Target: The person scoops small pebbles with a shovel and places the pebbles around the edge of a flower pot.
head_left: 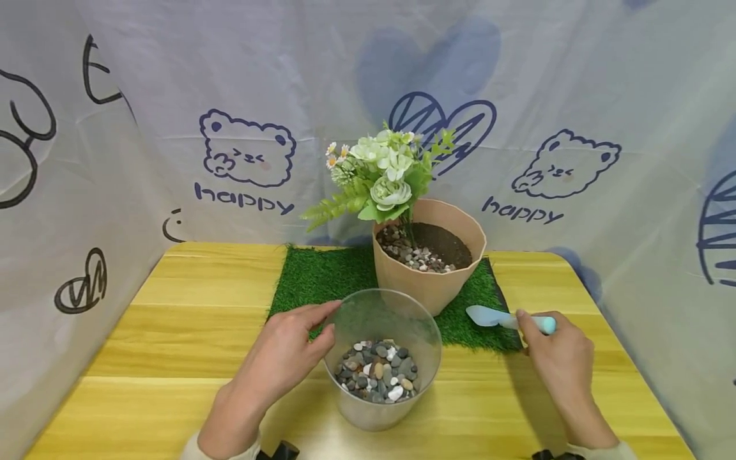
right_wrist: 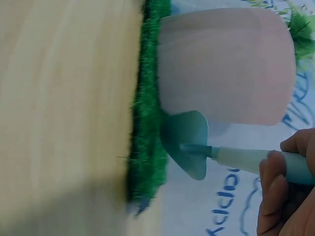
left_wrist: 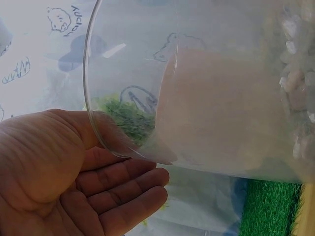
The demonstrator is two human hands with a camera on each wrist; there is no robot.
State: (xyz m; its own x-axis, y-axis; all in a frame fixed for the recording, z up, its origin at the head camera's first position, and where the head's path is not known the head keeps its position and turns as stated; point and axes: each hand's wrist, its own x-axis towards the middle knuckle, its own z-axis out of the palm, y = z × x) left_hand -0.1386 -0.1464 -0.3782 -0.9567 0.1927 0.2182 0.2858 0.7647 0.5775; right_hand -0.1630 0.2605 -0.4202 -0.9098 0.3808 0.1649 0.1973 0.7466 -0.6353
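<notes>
A clear plastic bucket (head_left: 372, 418) with mixed pebbles (head_left: 379, 374) at its bottom stands on the table. My left hand (head_left: 287, 351) touches its upper left side near the rim; in the left wrist view, the fingers (left_wrist: 130, 189) extend loosely beside the clear wall. On the right, my right hand (head_left: 556, 352) grips the handle of a small pale blue garden trowel (head_left: 487, 316). Its blade, turquoise in the right wrist view, hangs low over the mat's right part, close beside the flower pot (head_left: 420, 291). Nothing shows on the blade.
The peach pot holds dark soil (head_left: 445, 246), some pebbles at its front left, and upright white-green flowers (head_left: 391, 166). It stands on a green artificial grass mat (head_left: 322, 275) on a wood-grain table (head_left: 172, 313). A printed cloth (head_left: 333, 76) hangs behind and at both sides.
</notes>
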